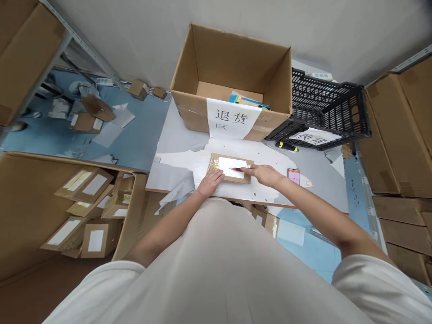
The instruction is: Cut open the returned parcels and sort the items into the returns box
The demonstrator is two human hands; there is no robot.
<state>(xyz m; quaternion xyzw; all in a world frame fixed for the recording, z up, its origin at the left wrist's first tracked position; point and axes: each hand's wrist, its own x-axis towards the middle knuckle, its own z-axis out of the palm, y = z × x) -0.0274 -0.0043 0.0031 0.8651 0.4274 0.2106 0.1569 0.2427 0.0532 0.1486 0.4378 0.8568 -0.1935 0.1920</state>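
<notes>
A small flat cardboard parcel with a white label and shiny tape lies on the white table in front of me. My left hand rests flat on the parcel's near left corner, fingers spread. A red-tipped pen or small cutter sits in my right hand, its tip on the white label.
Behind the parcel stands a large open cardboard box with a paper sign and coloured items inside. A black plastic crate lies to its right. A phone and a yellow-black tool lie on the table. A big box of several labelled parcels is at my left.
</notes>
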